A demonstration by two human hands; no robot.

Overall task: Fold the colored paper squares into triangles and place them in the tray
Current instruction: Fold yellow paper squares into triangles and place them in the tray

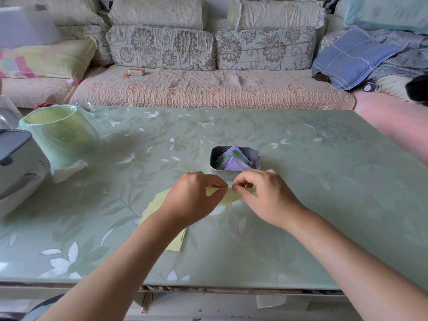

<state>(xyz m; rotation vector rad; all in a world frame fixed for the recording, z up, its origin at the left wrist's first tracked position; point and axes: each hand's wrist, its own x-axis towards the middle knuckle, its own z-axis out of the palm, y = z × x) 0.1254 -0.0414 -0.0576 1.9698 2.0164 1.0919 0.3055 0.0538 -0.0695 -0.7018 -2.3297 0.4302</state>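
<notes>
Soft, even daylight fills the frame. The glossy worktop (301, 205) carries a pale sheen, with faint shadows under the forearms and beside the green bin (60, 130) at left. Wide-angle bending curves the edges, and the upper-left corner looks hazy and smeared.

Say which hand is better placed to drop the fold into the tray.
Right, likely. The right hand pinches the yellow paper just in front of the tray; the left hand, also pinching it, sits farther left over the paper stack.
</notes>
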